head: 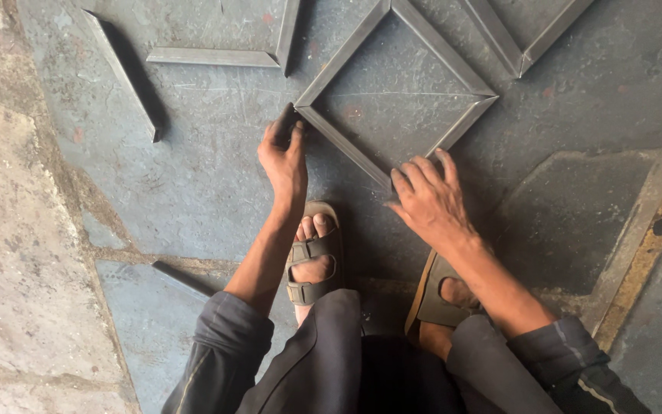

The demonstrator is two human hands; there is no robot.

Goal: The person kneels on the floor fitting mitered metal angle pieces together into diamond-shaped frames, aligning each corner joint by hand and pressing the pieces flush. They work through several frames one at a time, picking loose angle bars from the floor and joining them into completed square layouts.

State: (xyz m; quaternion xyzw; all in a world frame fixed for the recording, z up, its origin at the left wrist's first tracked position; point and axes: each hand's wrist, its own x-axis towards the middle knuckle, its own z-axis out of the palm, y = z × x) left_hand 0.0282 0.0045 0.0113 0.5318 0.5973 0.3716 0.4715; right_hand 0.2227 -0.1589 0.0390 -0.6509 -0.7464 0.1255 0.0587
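Pinched at its left corner by the left hand (pixel 285 157) and pressed flat by the open right hand (pixel 428 201), the square steel frame (pixel 396 92) could be knocked out of square, or fingers nicked by its edges.

A square frame (pixel 396 92) of metal bars lies on the floor (pixel 193 184), turned corner-on just ahead of two sandalled feet (pixel 313 257); the left hand (pixel 285 165) rests at its left corner, the right hand (pixel 428 201) on its near corner. A second frame (pixel 220 55) lies behind and to the left, a third frame (pixel 522 34) behind and to the right; a loose bar (pixel 124 73) lies far left, a short rod (pixel 184 277) left of the feet.
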